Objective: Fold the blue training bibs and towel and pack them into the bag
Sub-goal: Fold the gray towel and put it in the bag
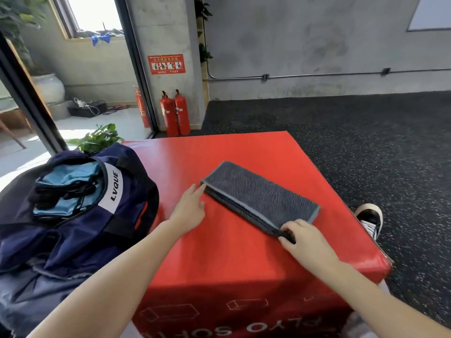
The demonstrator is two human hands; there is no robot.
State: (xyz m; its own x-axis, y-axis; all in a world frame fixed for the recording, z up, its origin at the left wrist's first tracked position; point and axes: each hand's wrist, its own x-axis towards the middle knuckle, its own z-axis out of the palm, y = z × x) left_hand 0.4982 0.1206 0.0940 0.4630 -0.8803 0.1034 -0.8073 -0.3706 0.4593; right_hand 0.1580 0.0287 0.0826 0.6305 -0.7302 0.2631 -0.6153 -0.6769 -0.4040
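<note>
The right hand (301, 237) pinches the folded towel's (262, 196) near corner while the flat left hand (191, 207) touches its left end, ready to lift it into the bag (73, 215).

Red box (219, 259) top: bare strip open between the folded towel (261, 193) and the navy bag (80, 215), and along the near edge. Towel lies diagonally across the middle. Bag abuts the box's left side; its mouth gapes, part filled by blue bibs (66, 181). 2 extinguishers (175, 113) stand beyond the far edge.
</note>
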